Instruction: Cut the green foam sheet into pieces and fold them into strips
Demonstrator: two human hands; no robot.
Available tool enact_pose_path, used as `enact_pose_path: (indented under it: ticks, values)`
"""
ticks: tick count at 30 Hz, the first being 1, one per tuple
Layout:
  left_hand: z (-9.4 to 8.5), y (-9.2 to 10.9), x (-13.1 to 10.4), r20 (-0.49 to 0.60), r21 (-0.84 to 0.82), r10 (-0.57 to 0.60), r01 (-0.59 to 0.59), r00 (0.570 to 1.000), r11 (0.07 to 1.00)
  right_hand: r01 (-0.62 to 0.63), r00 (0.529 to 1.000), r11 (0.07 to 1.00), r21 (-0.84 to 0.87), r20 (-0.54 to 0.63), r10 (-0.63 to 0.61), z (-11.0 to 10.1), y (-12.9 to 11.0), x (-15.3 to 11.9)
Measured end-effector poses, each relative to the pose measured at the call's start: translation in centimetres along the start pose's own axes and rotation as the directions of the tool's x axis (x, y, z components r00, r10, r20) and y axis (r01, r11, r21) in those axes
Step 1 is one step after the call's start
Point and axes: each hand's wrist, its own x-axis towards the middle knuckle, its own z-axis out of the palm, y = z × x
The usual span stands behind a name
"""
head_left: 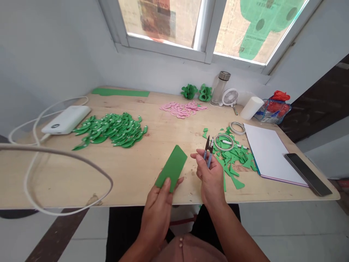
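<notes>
Lane: table [163,133] middle | left: green pile [117,129], cable [35,147] | right: green scraps [231,156]

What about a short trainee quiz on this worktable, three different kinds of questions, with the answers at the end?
1. What does each hand hold?
2. True or false: the power bank lies to the right of the thread snips.
3. What stands right beside the three-dimensional green paper ornaments?
A) a smartphone
B) a glass bottle
C) a roll of tape

Key:
1. The left hand holds green paper; the right hand holds the thread snips.
2. False; it lies to their left.
3. B
</notes>
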Motion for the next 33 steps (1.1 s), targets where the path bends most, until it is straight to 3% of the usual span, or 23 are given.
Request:
enact_pose_path:
  ticks: [3,9,13,15,17,19,21,24,28,33]
  values:
    - [0.5,1.0,-0.3,-0.028,-0.390,-0.215,0.187,0.976,0.902,-0.025,0.998,0.999,-0.024,-0.058,0.023,-0.8,1.0,-0.5]
    - [0.9,1.3,-0.9,0.060,-0.487,-0.316,0.305,0.947,0.819,-0.057,0.995,0.998,-0.026,-0.085,0.055,-1.3,2.8,-1.2]
    - [-0.2,1.0,-1.0,0.103,-0.346,-0.310,0.326,0.945,0.880,-0.061,0.996,0.997,-0.053,-0.066,0.058,-1.2,2.7,-0.9]
    - [-1.5,1.3,-0.3,0.039,-0.183,-0.221,0.225,0.974,0.957,-0.069,0.998,0.993,-0.093,-0.019,0.068,-1.2,2.4,-0.5]
    - [-3.2,1.8,0.7,-0.048,0.071,-0.032,0.035,0.998,0.997,-0.070,0.996,0.988,-0.135,0.041,0.076,-1.2,2.0,-0.2]
    - [-4.8,2.3,1.9,-0.004,0.343,0.114,-0.106,0.993,0.933,-0.056,0.993,0.984,-0.170,0.089,0.072,-1.2,1.7,0.1]
    - [-5.8,2.9,2.8,0.094,0.506,0.170,-0.194,0.981,0.841,-0.041,0.991,0.978,-0.204,0.118,0.066,-1.2,1.6,0.3]
    - [-6.2,3.5,3.7,0.177,0.539,0.137,-0.213,0.975,0.815,-0.020,0.986,0.967,-0.256,0.158,0.062,-1.0,1.7,0.6]
    - [-5.7,3.5,4.1,0.173,0.499,0.096,-0.172,0.980,0.849,-0.001,0.976,0.953,-0.302,0.207,0.067,-0.8,1.9,0.8]
    - [-5.9,3.3,4.3,0.245,0.496,0.110,-0.222,0.963,0.839,0.019,0.978,0.923,-0.385,0.199,0.063,-0.2,2.3,1.2]
